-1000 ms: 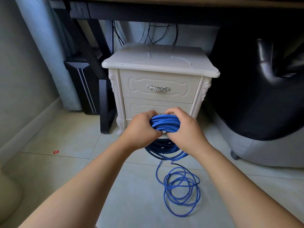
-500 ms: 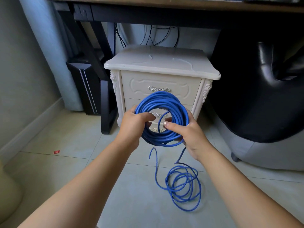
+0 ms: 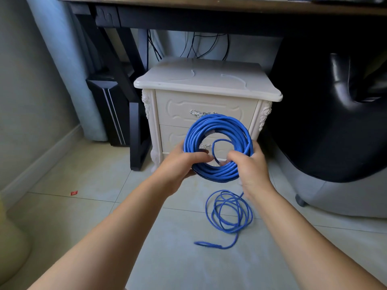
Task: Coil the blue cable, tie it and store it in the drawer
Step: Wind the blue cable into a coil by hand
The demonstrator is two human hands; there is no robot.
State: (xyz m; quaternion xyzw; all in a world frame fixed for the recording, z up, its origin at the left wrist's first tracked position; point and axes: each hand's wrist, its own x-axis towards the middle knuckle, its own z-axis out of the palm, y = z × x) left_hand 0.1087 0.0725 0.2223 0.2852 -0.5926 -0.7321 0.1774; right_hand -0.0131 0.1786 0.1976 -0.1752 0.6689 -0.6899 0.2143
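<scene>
A thick coil of blue cable (image 3: 219, 130) stands upright in front of the white nightstand (image 3: 207, 80). My left hand (image 3: 180, 166) grips its lower left side. My right hand (image 3: 251, 170) grips the lower right side, thumb over the strands. The loose rest of the blue cable (image 3: 229, 212) lies in loops on the floor below my right hand, with its end trailing to the left. Both nightstand drawers are closed; the upper drawer (image 3: 205, 107) shows a silver handle (image 3: 198, 113), and the lower drawer is mostly hidden by the coil.
A dark desk (image 3: 188, 15) spans overhead with black cables hanging behind the nightstand. A black desk leg (image 3: 138, 132) and dark panel stand to the left. A black chair (image 3: 335, 122) fills the right side. Pale floor tiles (image 3: 83, 206) lie around me, with a small red scrap.
The coil went from bunched flat between my hands to an upright ring. The floor loops have shrunk and the cable end now trails left on the tiles.
</scene>
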